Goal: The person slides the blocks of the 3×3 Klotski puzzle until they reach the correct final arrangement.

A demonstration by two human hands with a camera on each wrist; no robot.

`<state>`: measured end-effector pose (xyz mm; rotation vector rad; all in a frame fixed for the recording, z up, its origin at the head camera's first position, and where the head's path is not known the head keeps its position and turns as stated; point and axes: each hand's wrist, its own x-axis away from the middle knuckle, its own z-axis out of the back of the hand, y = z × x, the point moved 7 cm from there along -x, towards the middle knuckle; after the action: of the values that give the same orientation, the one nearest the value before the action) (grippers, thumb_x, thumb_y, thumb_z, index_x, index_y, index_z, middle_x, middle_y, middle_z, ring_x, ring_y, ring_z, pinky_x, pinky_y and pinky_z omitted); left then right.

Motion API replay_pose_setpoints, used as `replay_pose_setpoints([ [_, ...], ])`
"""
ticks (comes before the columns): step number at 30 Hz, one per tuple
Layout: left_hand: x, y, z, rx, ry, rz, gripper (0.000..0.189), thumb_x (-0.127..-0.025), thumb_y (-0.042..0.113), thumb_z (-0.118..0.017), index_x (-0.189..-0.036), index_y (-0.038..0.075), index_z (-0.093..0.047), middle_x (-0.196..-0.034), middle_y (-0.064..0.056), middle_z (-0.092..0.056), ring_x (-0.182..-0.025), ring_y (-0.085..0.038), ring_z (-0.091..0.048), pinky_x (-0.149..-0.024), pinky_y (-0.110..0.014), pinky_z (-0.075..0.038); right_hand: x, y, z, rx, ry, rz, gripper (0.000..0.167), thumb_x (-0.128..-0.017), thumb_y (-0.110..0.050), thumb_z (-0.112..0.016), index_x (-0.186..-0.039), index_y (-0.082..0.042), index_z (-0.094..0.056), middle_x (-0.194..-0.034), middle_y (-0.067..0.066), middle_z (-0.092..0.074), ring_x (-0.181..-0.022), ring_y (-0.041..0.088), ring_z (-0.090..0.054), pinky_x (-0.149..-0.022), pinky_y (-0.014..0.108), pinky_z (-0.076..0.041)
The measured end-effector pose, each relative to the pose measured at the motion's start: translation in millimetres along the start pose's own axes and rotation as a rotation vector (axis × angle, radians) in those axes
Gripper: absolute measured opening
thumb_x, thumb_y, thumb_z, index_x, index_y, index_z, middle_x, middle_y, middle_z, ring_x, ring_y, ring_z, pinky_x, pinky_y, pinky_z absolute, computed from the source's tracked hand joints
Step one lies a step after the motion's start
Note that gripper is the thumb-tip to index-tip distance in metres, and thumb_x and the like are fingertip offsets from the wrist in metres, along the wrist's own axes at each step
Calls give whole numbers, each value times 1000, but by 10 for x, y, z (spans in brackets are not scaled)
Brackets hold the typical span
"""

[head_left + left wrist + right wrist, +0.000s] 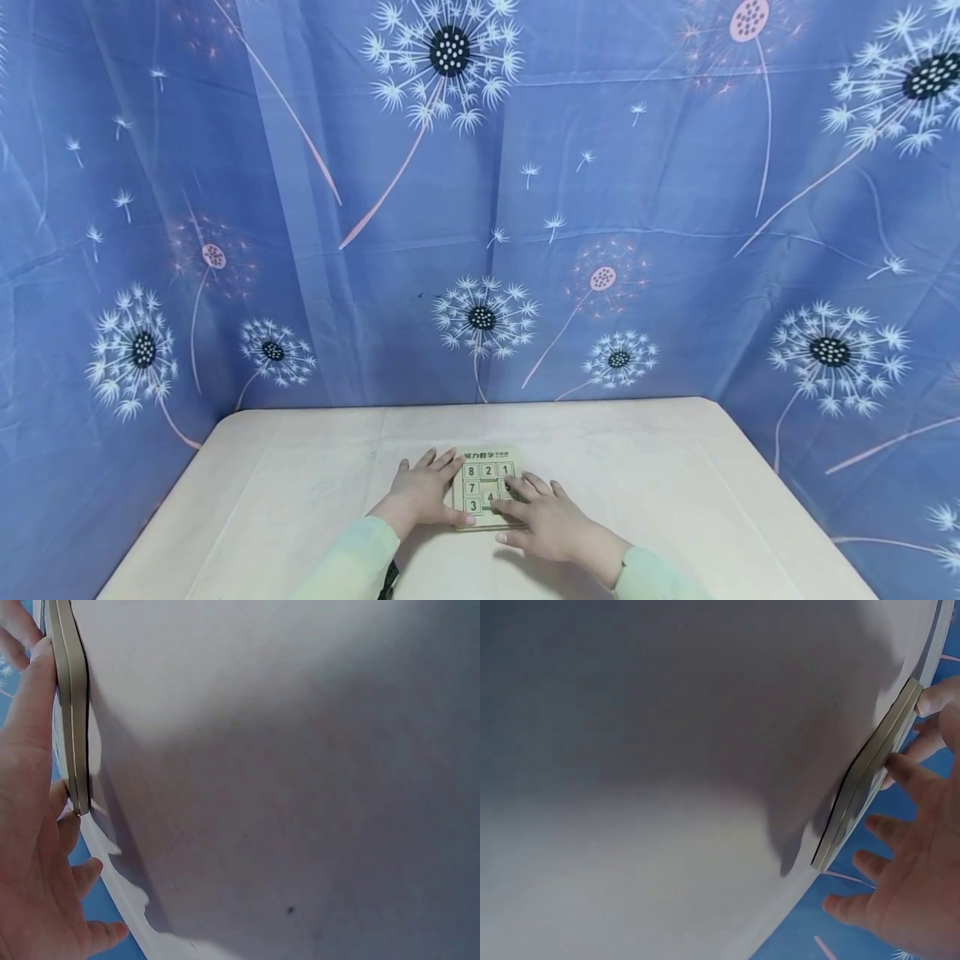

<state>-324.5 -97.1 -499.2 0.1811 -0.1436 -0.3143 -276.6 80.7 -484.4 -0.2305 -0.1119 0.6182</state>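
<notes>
A pale sliding number puzzle (458, 492) lies on the table, with dark lettering along its far edge. Number tiles 8, 2, 1, 7, 3 and 4 show; the 4 tile (490, 497) sits a little out of line below a gap in the middle. My left hand (423, 492) holds the puzzle's left side, thumb at the near left corner and index finger by the far left corner. Over the right side, my right hand (555, 525) has its fingers spread, with fingertips on the tiles near the 4 and at the right column, hiding some of them.
The puzzle rests on a cream-covered table (300, 467). Blue dandelion-print cloth (390, 333) hangs behind and along both sides. Beside the left sleeve lies a small black object (388, 579) near the front of the view.
</notes>
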Motion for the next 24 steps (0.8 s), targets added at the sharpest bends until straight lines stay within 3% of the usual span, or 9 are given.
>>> replay_pose_setpoints([
  [9,-25,-29,-49,17,-6,4,103,-73,71,-78,-156,21,-45,-166,-1,-40,-154,-37,-36,-120,-71,-30,-84,43,-2,-1,4,-23,58,-96,-57,-59,-142,-22,-62,-160,16,-46,-148,47,-41,-112,78,-35],
  [24,5,8,15,-2,7,-7,101,-73,70,-79,-155,19,-47,-165,-2,-42,-152,-37,-39,-119,-71,-33,-159,96,-30,-8,-6,-33,58,-97,-58,-57,-143,-24,-61,-161,16,-45,-149,47,-39,-114,77,-34],
])
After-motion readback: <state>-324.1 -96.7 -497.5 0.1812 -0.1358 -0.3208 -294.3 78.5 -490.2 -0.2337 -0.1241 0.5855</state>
